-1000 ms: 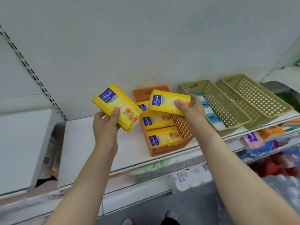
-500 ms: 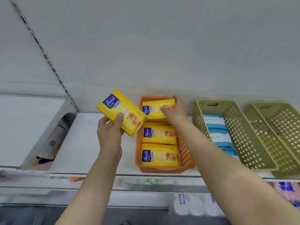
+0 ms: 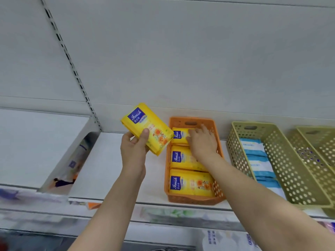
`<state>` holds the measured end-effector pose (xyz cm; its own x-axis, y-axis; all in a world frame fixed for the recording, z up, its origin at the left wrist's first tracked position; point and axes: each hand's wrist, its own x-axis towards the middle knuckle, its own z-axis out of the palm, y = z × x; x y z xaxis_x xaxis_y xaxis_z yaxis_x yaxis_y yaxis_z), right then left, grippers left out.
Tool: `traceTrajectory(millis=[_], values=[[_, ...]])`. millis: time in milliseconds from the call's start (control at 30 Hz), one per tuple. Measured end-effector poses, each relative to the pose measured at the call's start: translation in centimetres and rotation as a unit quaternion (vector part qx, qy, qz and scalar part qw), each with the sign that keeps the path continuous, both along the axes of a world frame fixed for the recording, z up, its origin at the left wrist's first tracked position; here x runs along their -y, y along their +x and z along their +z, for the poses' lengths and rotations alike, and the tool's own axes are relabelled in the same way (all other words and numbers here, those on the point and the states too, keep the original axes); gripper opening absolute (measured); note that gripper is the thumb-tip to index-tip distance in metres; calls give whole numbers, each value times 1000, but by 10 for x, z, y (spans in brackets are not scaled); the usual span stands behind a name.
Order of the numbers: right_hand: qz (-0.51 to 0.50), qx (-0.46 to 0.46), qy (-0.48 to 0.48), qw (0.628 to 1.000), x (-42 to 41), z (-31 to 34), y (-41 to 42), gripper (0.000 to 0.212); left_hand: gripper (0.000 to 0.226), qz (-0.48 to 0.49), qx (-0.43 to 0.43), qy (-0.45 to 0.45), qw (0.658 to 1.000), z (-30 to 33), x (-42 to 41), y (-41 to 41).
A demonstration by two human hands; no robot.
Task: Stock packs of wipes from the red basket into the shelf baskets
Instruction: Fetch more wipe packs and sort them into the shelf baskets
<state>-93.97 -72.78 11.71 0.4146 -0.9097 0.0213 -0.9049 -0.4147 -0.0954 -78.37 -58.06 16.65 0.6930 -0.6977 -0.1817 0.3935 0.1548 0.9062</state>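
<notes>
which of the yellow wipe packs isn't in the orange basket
The yellow pack gripped in the left hand, raised left of the orange basket; the rest lie inside it.

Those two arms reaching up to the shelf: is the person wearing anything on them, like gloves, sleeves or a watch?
Nothing that shows. The left hand and the right hand are both bare, with no gloves, and no rings or watch can be seen. Both forearms are uncovered from the wrist down to the bottom edge of the picture, so any sleeves end out of view. No markings or bands show on them.
</notes>
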Motion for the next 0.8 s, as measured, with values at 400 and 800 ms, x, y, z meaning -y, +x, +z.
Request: traceTrajectory(millis=[400,800], values=[[-39,566,329,755,-16,87,-21,19,23,-105,92,35,990,1,19,-35],[18,136,251,958,-11,57,-30,31,41,-219,153,208,941,-40,6,-40]])
